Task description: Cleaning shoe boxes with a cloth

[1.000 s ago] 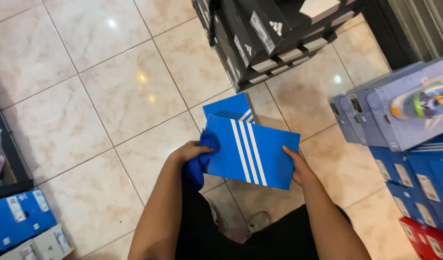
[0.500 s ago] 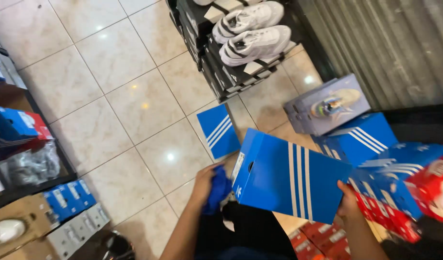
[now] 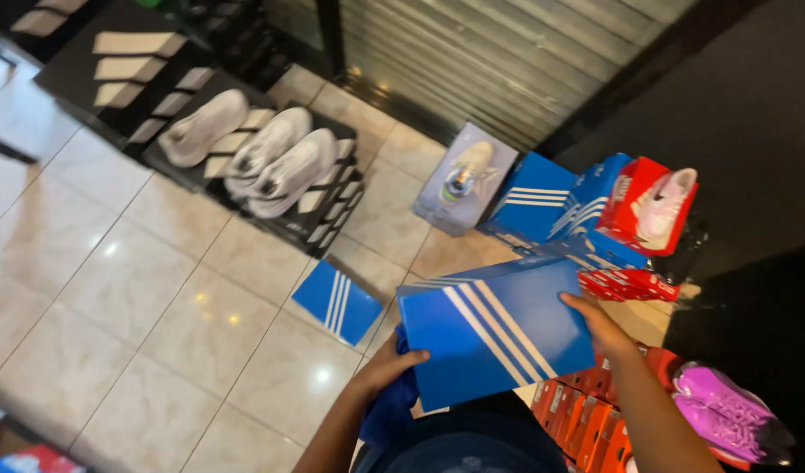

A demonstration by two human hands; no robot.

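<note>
Since half a second ago the box (image 3: 494, 331) has swung toward the stack at the right, and the view has turned up to a metal shutter (image 3: 507, 61). Both hands grasp it, one at each end, so the wide striped face stays up and level. The left hand (image 3: 386, 368) clamps the near-left corner with a blue cloth (image 3: 392, 407) bunched under the palm. The right hand (image 3: 600, 322) presses flat on the far-right edge, fingers spread, steadying it above the red boxes (image 3: 586, 412).

It is stiff, glossy blue cardboard with three white stripes, sharp-cornered and flat. Left of the left hand, a matching lid (image 3: 337, 302) lies on the polished tile floor (image 3: 113, 289). Beyond the right hand, blue boxes (image 3: 542, 206) carry a red box topped by a pale shoe (image 3: 663, 208). A purple shoe (image 3: 726, 412) sits right of the right forearm.
</note>
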